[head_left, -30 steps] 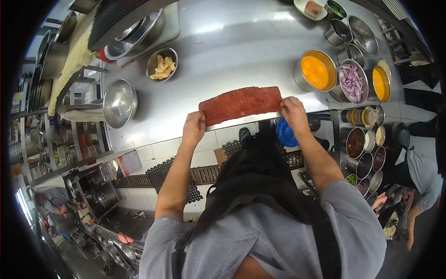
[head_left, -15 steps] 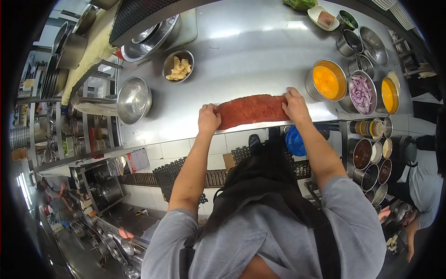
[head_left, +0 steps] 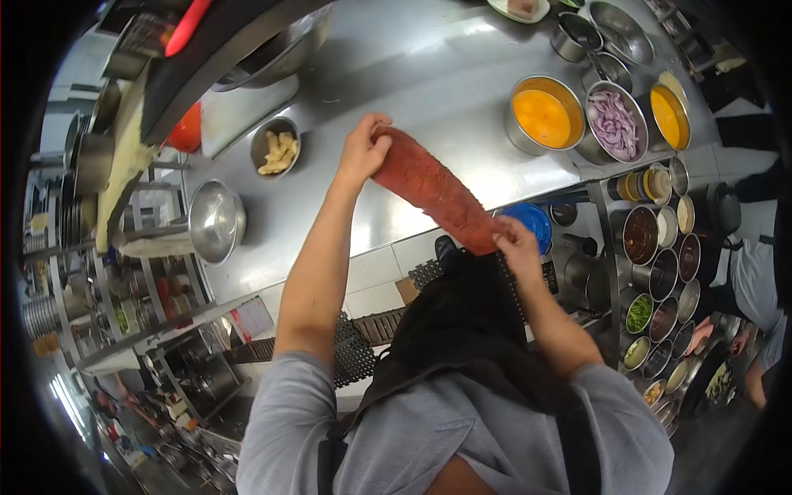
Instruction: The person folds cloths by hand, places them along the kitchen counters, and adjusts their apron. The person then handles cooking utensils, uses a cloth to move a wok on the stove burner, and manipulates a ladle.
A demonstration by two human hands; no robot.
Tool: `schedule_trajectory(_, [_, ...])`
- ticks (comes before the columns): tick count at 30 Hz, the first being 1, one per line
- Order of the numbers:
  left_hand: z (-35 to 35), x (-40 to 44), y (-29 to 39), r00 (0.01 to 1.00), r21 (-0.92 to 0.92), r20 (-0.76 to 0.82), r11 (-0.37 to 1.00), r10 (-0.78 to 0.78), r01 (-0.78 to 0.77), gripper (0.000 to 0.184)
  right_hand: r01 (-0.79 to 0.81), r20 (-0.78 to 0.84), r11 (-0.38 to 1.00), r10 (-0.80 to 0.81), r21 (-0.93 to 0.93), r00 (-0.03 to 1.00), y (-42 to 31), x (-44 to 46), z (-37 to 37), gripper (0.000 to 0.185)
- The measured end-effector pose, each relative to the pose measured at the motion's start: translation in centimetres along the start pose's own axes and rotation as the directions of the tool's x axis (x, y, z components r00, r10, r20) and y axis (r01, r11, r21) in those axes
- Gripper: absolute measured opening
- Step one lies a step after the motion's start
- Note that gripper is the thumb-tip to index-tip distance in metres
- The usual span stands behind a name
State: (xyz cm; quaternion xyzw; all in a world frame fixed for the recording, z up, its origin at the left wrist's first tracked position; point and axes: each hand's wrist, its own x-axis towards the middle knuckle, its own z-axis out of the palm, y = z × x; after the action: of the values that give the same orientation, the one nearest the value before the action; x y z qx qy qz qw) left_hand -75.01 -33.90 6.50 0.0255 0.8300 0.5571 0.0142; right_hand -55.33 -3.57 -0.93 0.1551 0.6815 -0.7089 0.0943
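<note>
A long red slab, perhaps meat, is stretched between my two hands. It slants from the upper left over the steel table down to the lower right, past the table's front edge. My left hand pinches its upper left end, fingers closed. At its lower right end, my right hand is closed on the corner, close to my black apron.
On the steel table are an empty steel bowl, a bowl of yellowish pieces, a pot of orange liquid and a pot of sliced onion. A co-worker stands at the right.
The red slab has gone from lying nearly level along the table's front edge to a steep slant. My left hand has moved up and away, my right hand down toward my body. The view has shifted.
</note>
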Motion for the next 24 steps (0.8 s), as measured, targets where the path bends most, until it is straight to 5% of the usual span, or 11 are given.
schedule_trajectory(2, [2.8,2.6,-0.2,0.967,0.286,0.254,0.952,0.035,-0.110,0.030,-0.018,-0.034,0.999,0.019,0.035,0.999,4.8,0.1,0.7,0.032])
schedule_trajectory(5, [6.2,4.6,-3.4,0.923,0.486,0.381,0.860,-0.046,-0.158,0.032,-0.183,-0.034,0.976,0.188,0.114,0.982,8.9,0.4,1.1,0.027])
schedule_trajectory(7, [7.3,4.4,-2.7,0.929,0.432,0.370,0.889,-0.024,-0.149,0.031,-0.117,-0.053,0.993,0.116,-0.011,0.992,8.2,-0.1,1.5,0.028])
schedule_trajectory(9, [8.1,3.6,-1.8,0.965,0.497,0.233,0.867,-0.124,-0.009,0.031,-0.145,-0.065,0.984,0.152,0.106,0.986,6.9,-0.4,2.2,0.031])
schedule_trajectory(12, [10.9,3.4,-2.9,1.000,0.667,0.019,0.745,0.002,-0.014,0.029,-0.347,0.061,0.936,0.351,-0.056,0.935,5.2,0.0,2.4,0.037])
schedule_trajectory(14, [12.2,4.2,-3.5,0.997,0.798,-0.071,0.602,0.036,0.036,0.035,-0.133,0.013,0.951,0.142,-0.280,0.990,6.0,0.1,2.7,0.045])
schedule_trajectory(16, [12.4,7.2,-4.9,0.963,0.870,-0.078,0.489,0.259,-0.061,0.041,-0.046,0.024,0.963,0.054,-0.266,0.998,5.1,0.5,2.6,0.045])
schedule_trajectory(18, [12.7,9.8,-5.6,0.950,0.902,-0.040,0.420,0.311,-0.099,0.040,0.174,-0.052,0.952,-0.193,-0.252,0.980,5.2,1.4,3.4,0.034])
schedule_trajectory(22, [13.5,8.3,-5.2,0.912,0.924,-0.061,0.369,0.406,-0.102,0.042,0.199,-0.102,0.954,-0.226,-0.226,0.969,10.1,1.7,4.7,0.039])
schedule_trajectory(24, [14.9,4.1,-4.0,0.953,0.924,0.002,0.363,0.303,-0.117,0.038,0.118,-0.118,0.969,-0.146,-0.215,0.982,14.7,0.2,4.1,0.039])
